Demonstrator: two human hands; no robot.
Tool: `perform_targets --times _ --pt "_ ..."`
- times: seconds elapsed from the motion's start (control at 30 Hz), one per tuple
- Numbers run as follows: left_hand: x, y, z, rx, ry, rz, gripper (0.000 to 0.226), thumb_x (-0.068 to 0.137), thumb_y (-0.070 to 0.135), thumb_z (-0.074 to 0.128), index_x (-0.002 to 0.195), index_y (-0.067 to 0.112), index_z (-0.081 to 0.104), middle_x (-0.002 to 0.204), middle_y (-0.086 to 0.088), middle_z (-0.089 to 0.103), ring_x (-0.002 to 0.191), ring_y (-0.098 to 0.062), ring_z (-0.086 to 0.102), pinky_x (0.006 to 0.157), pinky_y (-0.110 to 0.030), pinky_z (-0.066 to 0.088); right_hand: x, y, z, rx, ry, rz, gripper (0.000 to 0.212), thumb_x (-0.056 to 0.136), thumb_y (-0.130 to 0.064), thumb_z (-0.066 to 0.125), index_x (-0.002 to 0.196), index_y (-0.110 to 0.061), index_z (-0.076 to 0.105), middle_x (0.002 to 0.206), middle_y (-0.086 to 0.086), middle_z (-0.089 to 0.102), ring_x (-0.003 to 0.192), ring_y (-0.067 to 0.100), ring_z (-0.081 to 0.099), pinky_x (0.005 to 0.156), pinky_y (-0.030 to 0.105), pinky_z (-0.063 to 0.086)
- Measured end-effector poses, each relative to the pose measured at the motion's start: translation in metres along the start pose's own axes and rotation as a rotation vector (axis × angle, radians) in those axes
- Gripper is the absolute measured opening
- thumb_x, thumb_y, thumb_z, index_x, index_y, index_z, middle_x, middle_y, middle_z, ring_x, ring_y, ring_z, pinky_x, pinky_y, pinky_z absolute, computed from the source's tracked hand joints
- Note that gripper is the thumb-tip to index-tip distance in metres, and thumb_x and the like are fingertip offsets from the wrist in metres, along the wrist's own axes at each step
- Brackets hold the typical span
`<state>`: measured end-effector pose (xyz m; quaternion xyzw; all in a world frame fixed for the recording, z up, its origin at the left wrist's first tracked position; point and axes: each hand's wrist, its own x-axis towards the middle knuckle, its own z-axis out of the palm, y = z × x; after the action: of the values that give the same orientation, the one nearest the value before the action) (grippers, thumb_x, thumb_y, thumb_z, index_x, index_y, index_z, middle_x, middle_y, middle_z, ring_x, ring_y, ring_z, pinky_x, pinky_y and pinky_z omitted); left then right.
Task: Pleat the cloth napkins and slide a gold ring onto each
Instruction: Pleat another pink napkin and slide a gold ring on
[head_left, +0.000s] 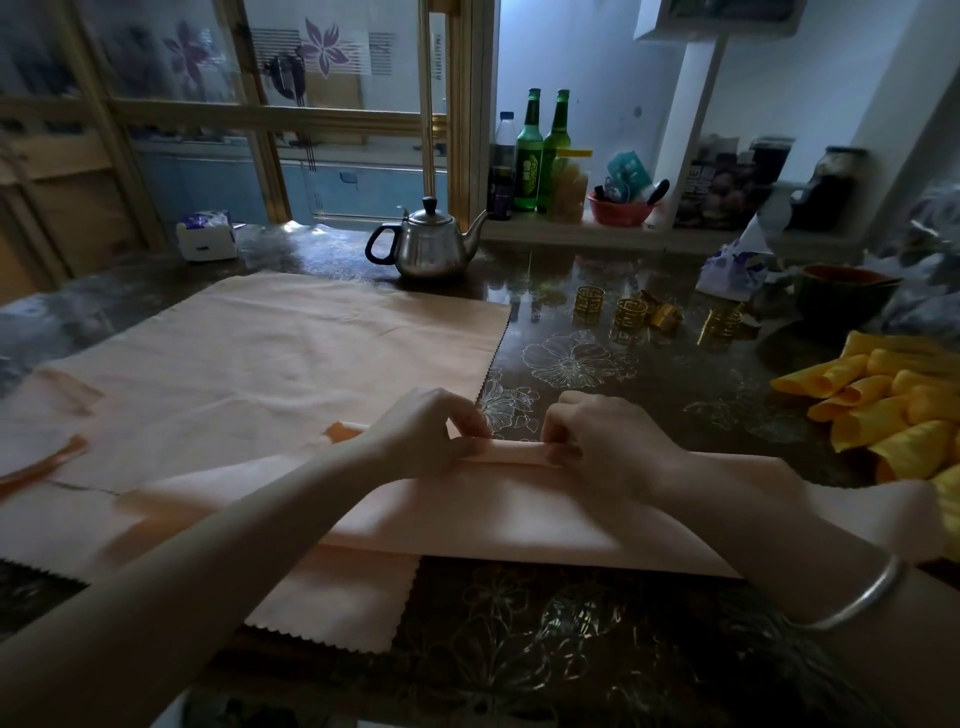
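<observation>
A peach cloth napkin (498, 514) lies across the table in front of me, its far edge folded into a narrow pleat. My left hand (431, 431) and my right hand (597, 436) pinch that pleat side by side, fingers curled over the fold. More peach napkins (291, 353) lie flat underneath and to the left. Several gold rings (631, 312) stand on the table behind my right hand, apart from the cloth. Pleated yellow napkins (883, 410) are piled at the right edge.
A steel teapot (428, 244) stands behind the peach cloths. Two green bottles (543, 150) and a red bowl (621, 210) sit on the back ledge. A tissue pack (205, 234) is far left, a watermelon half (841, 291) far right. The dark floral table (571, 649) shows near me.
</observation>
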<state>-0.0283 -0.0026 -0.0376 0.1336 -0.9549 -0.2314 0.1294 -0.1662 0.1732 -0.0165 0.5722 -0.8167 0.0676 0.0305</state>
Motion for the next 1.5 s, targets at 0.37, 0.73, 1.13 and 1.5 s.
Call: perform_targets --times 0.37,0.73,1.13,1.5 --pt "-0.027 0.021 0.001 0.331 0.139 0.114 0.015 0.077 0.033 0.070 0.091 0.030 0.064 0.094 0.013 0.065 0.083 -0.010 0.061 0.060 -0.025 0.032 -0.019 0.003 0.012 0.288 0.044 0.041 0.012 0.086 -0.036 0.068 0.087 -0.029 0.058 0.084 -0.012 0.055 0.076 0.004 0.053 0.070 0.024 0.045" --pt "-0.012 0.019 -0.014 0.358 -0.050 0.039 0.014 0.078 0.045 0.071 0.086 0.034 0.071 0.078 0.019 0.063 0.074 -0.001 0.055 0.064 -0.023 0.043 -0.018 -0.004 0.004 0.171 -0.032 0.035 0.014 0.087 -0.026 0.069 0.101 -0.026 0.069 0.101 -0.010 0.058 0.087 0.007 0.053 0.077 0.020 0.040" --pt "-0.030 0.026 0.004 0.469 0.149 0.228 0.015 0.079 0.037 0.067 0.088 0.027 0.060 0.096 0.008 0.063 0.083 -0.016 0.062 0.061 -0.026 0.030 -0.030 -0.008 0.015 0.143 0.097 -0.034 0.009 0.086 -0.025 0.061 0.093 -0.024 0.056 0.095 -0.008 0.051 0.082 0.016 0.058 0.072 0.033 0.048" --pt "-0.027 0.019 -0.008 0.244 0.019 0.080 0.015 0.079 0.044 0.074 0.079 0.029 0.074 0.078 0.014 0.065 0.083 -0.010 0.059 0.071 -0.029 0.049 -0.026 -0.006 0.001 0.111 -0.075 0.033 0.023 0.089 -0.040 0.065 0.110 -0.033 0.066 0.108 -0.013 0.058 0.098 0.010 0.056 0.081 0.026 0.044"
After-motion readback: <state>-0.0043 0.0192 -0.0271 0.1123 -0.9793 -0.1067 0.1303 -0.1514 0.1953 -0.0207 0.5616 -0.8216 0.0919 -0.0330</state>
